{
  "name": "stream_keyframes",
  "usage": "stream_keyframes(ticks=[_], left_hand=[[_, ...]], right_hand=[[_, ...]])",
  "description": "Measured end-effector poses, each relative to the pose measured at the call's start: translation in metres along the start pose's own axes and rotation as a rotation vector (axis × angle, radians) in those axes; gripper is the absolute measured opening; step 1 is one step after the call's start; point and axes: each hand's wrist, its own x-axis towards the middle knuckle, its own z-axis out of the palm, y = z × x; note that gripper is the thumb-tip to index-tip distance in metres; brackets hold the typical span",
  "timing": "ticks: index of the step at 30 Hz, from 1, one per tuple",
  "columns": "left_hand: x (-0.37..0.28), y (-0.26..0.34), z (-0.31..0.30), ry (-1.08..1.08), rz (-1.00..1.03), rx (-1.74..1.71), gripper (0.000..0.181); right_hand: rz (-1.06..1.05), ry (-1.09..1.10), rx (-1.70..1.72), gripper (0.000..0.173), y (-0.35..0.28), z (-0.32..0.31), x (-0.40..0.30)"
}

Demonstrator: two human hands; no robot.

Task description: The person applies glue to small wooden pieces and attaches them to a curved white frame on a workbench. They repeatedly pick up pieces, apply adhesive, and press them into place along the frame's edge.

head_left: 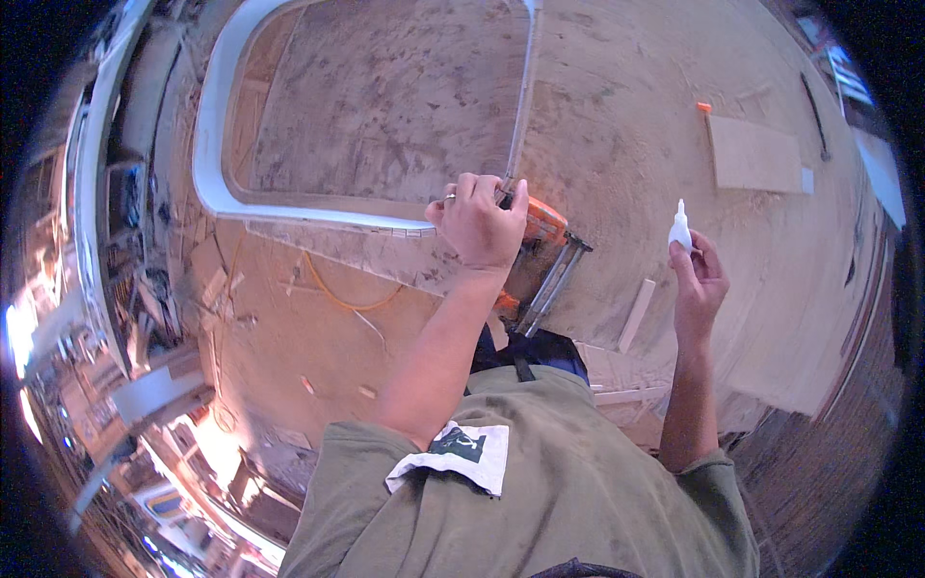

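Note:
My left hand (483,220) is at the lower right corner of a large white-edged frame with rounded corners (217,144), its fingers bent over the corner; what they grip there is hidden. An orange and black nail gun (547,220) rests just right of that hand, its metal magazine (553,285) angled down toward my body. In my right hand (697,282), raised farther right, a small white squeeze bottle (680,230) is held upright, its narrow nozzle pointing up.
A dusty wooden worktable (614,130) spreads ahead. On its right lie a thin flat board (755,153), an orange piece (703,108) and a narrow wood strip (637,316). A yellow hose (340,302) runs across the floor at left, among wood scraps.

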Motion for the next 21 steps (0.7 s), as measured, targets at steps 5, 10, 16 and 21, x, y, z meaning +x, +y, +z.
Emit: stream_keyframes(ticks=[5, 10, 16, 21], left_hand=[[-0.006, 0.007, 0.013, 0.123, -0.055, -0.011, 0.023], [-0.007, 0.014, 0.023, 0.214, -0.096, -0.062, 0.022], [-0.005, 0.016, 0.029, 0.271, -0.075, -0.041, 0.026], [-0.003, 0.017, 0.031, 0.303, -0.084, -0.092, 0.024]], right_hand=[[-0.049, -0.195, -0.084, 0.028, 0.002, 0.021, 0.055], [-0.087, -0.309, -0.108, 0.026, -0.009, 0.05, 0.084], [-0.218, -0.493, -0.269, 0.025, -0.03, 0.08, 0.11], [-0.449, -0.714, -0.53, 0.023, -0.063, 0.105, 0.118]])
